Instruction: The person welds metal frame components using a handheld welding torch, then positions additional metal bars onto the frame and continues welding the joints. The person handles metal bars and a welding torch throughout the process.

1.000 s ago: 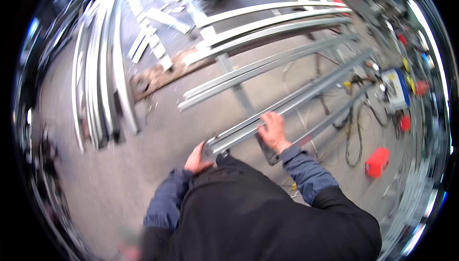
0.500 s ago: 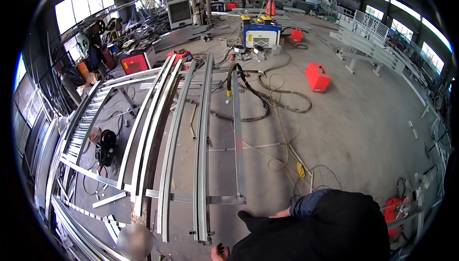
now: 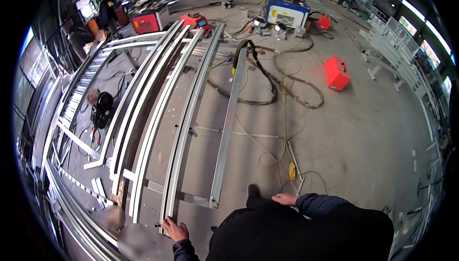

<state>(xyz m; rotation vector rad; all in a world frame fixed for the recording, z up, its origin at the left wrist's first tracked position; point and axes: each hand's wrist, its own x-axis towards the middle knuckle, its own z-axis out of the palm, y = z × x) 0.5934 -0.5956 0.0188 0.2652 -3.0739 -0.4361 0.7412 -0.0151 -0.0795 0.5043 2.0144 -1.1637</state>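
The left hand (image 3: 176, 230) is laying bent fingers on the metal rail (image 3: 187, 122), grip unclear from here, the right hand (image 3: 285, 199) hanging free, fingers loosely extended.

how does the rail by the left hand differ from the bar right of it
The rail reaches nearer the picture's bottom edge than the bar. The left grip is at the rail's end; no hand is on the bar. Small black pieces sit on the rail; none show along the bar. Both are long and silvery.
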